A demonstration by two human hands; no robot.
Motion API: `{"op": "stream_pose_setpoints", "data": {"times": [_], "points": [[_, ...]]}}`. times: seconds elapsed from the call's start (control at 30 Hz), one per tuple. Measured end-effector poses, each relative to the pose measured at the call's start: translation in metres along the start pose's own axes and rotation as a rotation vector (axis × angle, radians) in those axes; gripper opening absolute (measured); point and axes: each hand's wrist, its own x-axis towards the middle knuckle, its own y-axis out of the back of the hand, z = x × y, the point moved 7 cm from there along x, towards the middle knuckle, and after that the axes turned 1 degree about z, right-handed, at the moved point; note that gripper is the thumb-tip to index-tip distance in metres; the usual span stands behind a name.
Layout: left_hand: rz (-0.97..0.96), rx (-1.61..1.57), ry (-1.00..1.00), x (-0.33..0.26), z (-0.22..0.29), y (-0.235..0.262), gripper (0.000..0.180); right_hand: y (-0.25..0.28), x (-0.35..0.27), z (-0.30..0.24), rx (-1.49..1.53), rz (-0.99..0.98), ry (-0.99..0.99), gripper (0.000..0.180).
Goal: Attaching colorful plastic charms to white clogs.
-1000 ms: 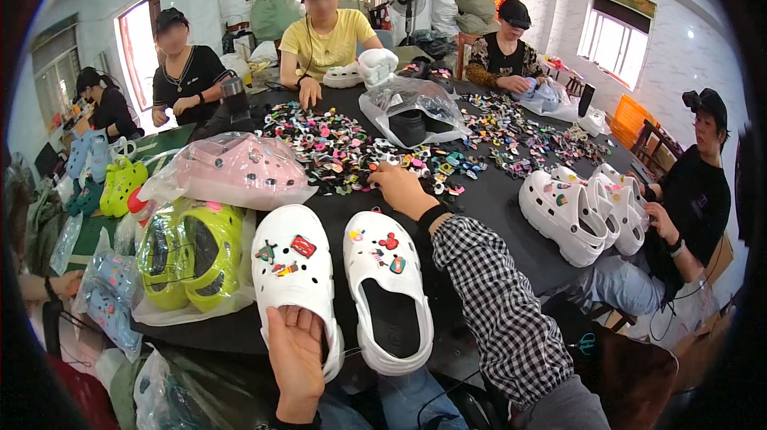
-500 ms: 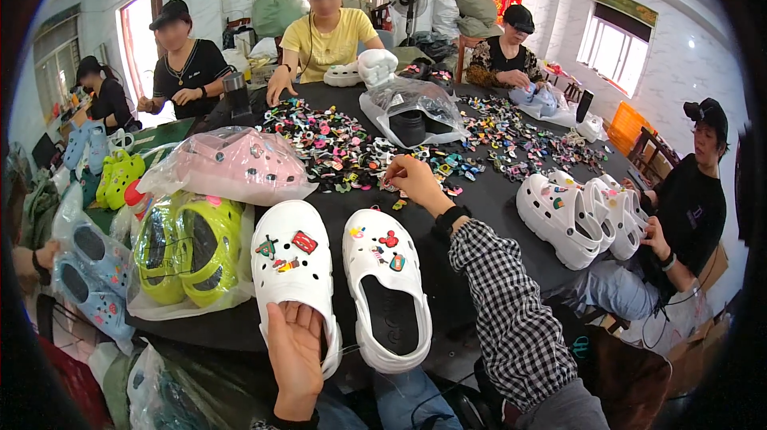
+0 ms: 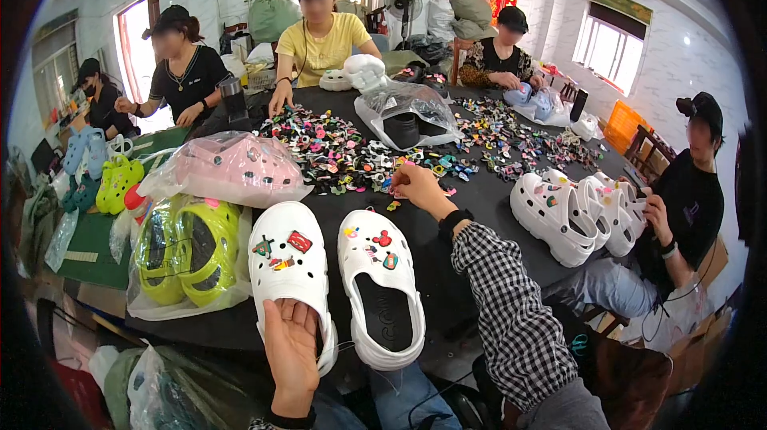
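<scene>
The left white clog [image 3: 289, 278] bears red, green and yellow charms [image 3: 300, 241], toe pointing away. Just right of it sits a matching clog [image 3: 361, 236], black insole [image 3: 387, 320] showing; beyond the left white clog spread loose multicoloured charms [image 3: 339, 160].

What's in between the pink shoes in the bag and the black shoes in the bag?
The head view shows many small colourful charms heaped on the black tabletop between the bagged pink shoes and the bagged black shoes.

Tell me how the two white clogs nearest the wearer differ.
The left clog has the left hand in its opening; the right clog has none. The left clog's red charm is rectangular; the right clog's red charm is round-eared. Both are white, with pierced toes.
</scene>
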Motion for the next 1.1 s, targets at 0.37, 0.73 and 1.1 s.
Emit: {"op": "stream_pose_setpoints", "data": {"times": [0.37,0.73,1.1], "points": [[0.028,-0.004,0.022,0.0,0.0,0.002,0.057,-0.026,0.024,-0.03,-0.339,-0.044,0.344,0.016],[0.032,-0.001,0.021,0.0,-0.001,0.001,0.056,-0.039,0.022,-0.019,-0.679,0.156,0.284,0.01],[0.001,-0.024,0.036,-0.001,-0.003,0.003,0.054,-0.044,0.021,-0.029,-0.72,0.057,0.277,0.02]]}}
